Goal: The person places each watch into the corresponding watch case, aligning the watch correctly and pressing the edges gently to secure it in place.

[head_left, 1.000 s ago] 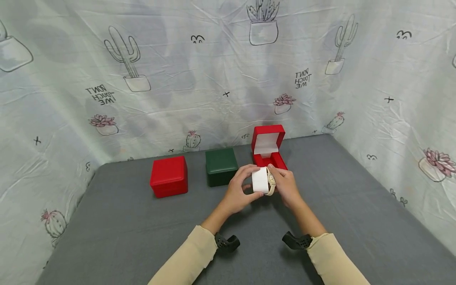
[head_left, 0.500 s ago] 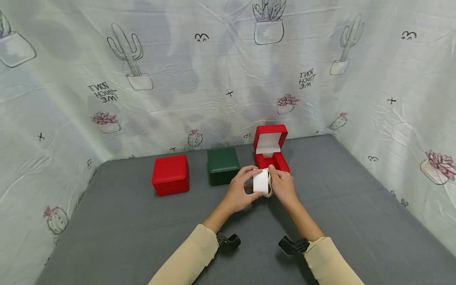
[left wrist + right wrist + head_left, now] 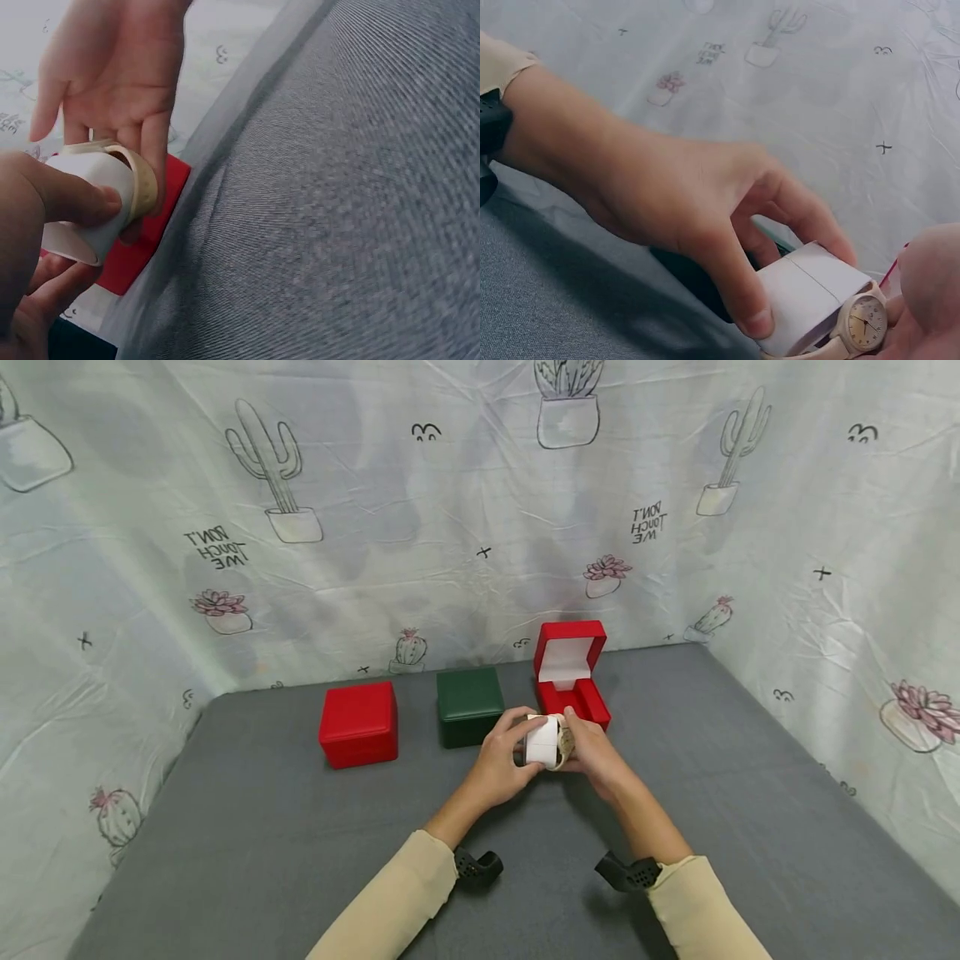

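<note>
A white watch cushion [image 3: 542,742] is held in front of the open red box, between the thumb and fingers of my left hand [image 3: 493,770]. Round the cushion's right end sits a cream wristwatch [image 3: 865,324], its pale dial visible in the right wrist view. My right hand [image 3: 600,762] holds the watch from the right, its thumb near the top edge. In the left wrist view the right hand's fingers reach behind the cream strap [image 3: 144,187], and their tips are partly hidden. The left thumb presses the cushion's white face [image 3: 94,176].
The open red box [image 3: 595,700] with white lid lining stands just behind the hands. A closed green box [image 3: 469,706] is left of it, and a closed red box [image 3: 358,725] farther left. A cactus-print curtain [image 3: 337,568] hangs behind the grey cloth [image 3: 255,827].
The right hand has shifted on the watch, hiding the dial half a second ago; now the dial shows again. The cushion has tilted and moved slightly left. The boxes stay in place.
</note>
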`<state>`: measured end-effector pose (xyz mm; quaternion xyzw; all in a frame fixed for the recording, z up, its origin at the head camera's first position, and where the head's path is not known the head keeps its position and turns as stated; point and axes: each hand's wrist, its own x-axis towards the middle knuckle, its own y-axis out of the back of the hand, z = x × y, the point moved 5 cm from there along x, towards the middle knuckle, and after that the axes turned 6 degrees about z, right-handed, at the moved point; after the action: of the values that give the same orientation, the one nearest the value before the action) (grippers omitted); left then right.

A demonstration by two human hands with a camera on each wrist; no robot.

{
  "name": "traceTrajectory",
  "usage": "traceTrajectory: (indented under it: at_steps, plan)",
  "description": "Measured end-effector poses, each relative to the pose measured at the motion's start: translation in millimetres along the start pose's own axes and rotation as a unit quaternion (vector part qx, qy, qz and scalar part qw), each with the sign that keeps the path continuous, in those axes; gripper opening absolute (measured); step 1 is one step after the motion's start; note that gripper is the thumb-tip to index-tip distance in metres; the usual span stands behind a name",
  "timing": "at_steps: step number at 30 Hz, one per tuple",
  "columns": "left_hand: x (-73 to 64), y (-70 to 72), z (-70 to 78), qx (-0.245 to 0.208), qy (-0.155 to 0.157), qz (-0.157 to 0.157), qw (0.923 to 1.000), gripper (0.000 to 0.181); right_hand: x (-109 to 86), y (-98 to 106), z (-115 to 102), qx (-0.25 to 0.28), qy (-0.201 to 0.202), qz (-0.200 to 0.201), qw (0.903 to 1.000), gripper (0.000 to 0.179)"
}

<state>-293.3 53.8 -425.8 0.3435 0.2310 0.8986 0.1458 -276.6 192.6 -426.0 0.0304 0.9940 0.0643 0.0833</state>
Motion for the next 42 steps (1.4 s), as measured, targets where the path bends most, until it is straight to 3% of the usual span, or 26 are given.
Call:
traceTrajectory:
  at_steps: [4,11,20,28,34,36,39,42]
  plan:
    - [0.3,0.0,-2.1,-0.003,0.004,-0.007,1.0,0.063,0.4,0.5,0.5,-0.008,-0.001,-0.015,0.9999,0.053]
    - [-0.6,-0.1,-9.0,-0.039,0.037,-0.026,0.9982,0.063,0.2,4.8,4.2,-0.025,0.04,-0.05,0.9976,0.044]
    - [-0.9,2.4,-12.8,-0.078,0.039,-0.043,0.9953,0.064,-0.2,8.4,5.9,-0.002,0.035,-0.089,0.9954,0.041]
    - [-0.9,-0.5,-5.4,0.018,0.027,-0.029,0.9991,0.062,-0.4,0.7,3.5,-0.032,0.033,-0.097,0.9942,0.05]
    - [-0.5,1.2,4.4,0.114,0.009,-0.021,0.9933,0.063,-6.8,-7.8,-6.2,-0.054,0.012,-0.086,0.9948,0.053]
    - [0.8,2.7,4.4,0.103,0.004,-0.012,0.9946,0.063,-8.4,-9.0,-9.3,-0.053,0.012,-0.085,0.9949,0.053]
    - [3.1,5.6,-0.3,0.043,0.013,0.0,0.999,0.065,-8.9,-6.9,-12.9,-0.048,0.023,-0.092,0.9943,0.055]
    - [5.1,9.5,-9.0,-0.049,0.057,0.003,0.9971,0.07,-7.2,1.6,-14.1,-0.036,0.045,-0.094,0.9939,0.054]
